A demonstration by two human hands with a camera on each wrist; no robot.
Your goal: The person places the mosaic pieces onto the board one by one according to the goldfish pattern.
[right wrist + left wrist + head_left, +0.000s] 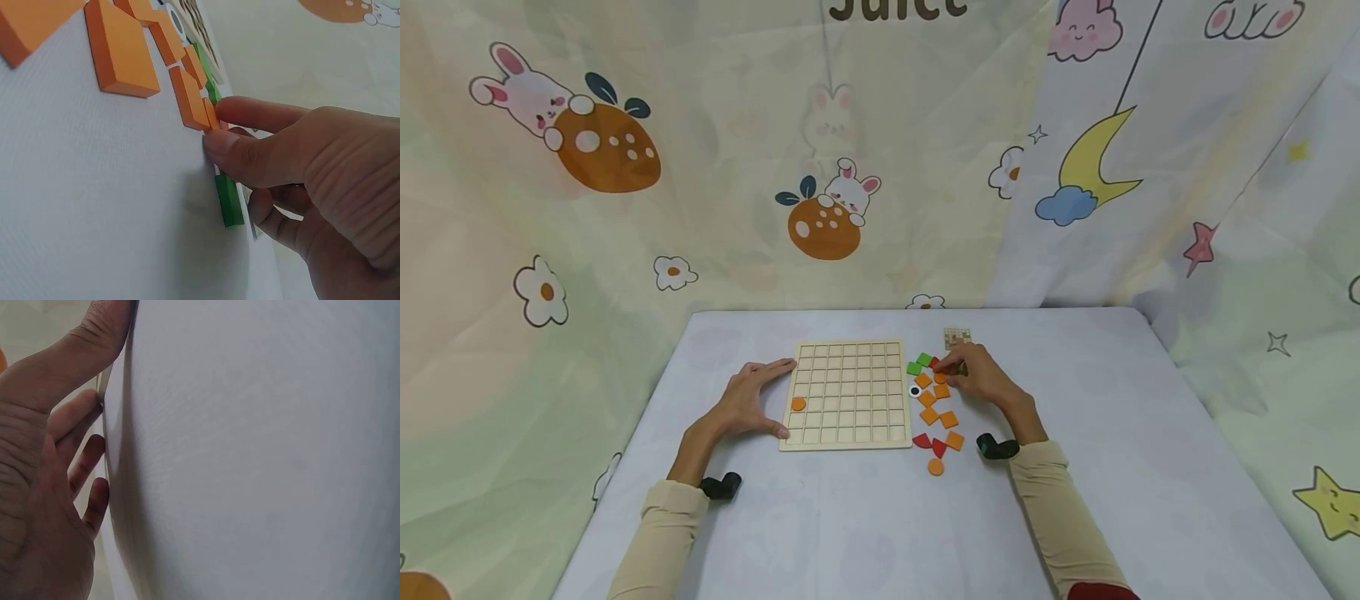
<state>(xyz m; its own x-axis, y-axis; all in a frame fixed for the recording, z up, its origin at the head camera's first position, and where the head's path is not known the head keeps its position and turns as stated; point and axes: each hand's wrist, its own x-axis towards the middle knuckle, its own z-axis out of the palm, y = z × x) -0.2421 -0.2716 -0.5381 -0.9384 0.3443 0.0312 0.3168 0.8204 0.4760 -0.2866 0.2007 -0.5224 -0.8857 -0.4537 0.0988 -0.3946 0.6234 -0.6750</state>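
A pale wooden grid board lies on the table with one orange round piece in its left column. My left hand rests along the board's left edge, thumb and fingers spread wide. In the left wrist view the thumb and extended fingers show beside the white tabletop. To the right of the board, my right hand pinches an orange round piece between thumb and index finger, low among the loose pieces. A dark green piece lies under this hand in the right wrist view.
Right of the board lie several orange squares, green pieces, red pieces, an eye piece and another orange round piece. A small patterned card lies behind the right hand. A printed cloth backdrop hangs behind the table.
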